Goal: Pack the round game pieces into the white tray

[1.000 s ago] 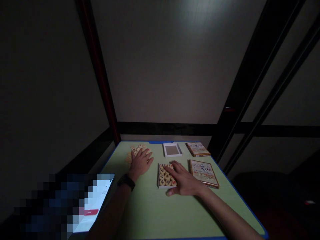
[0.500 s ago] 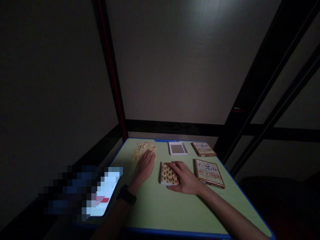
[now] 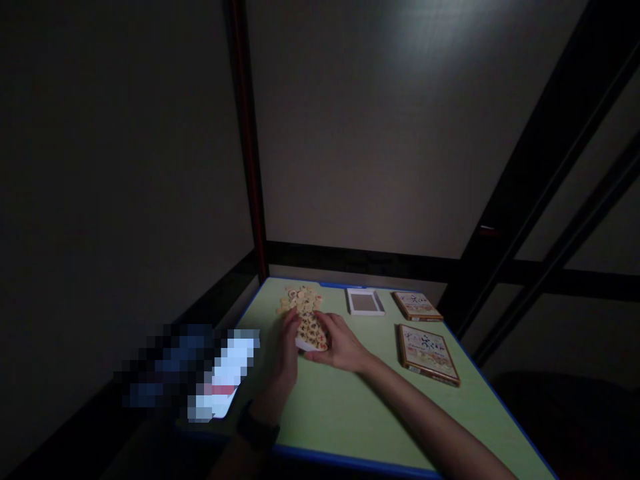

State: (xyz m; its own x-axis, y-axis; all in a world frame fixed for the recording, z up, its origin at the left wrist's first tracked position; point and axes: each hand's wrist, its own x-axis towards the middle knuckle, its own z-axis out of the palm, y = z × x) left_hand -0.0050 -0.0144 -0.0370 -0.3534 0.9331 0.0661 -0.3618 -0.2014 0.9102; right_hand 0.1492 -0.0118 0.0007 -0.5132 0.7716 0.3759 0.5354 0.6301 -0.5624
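Left hand (image 3: 284,348) and right hand (image 3: 341,344) have their fingers clamped on a tilted small white tray of round wooden pieces (image 3: 311,331), right by the loose pile of pieces (image 3: 299,298) on the green tabletop (image 3: 350,407).

You have a green, blue-edged table (image 3: 350,413) low in the frame. At its far edge sits an empty white square tray (image 3: 365,302), and right of it a small orange-rimmed printed box (image 3: 417,306). A larger orange-rimmed printed box (image 3: 428,345) lies nearer.

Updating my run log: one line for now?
left hand, right hand: gripping white tray of round wooden pieces | tray: tilted by loose wooden-piece pile
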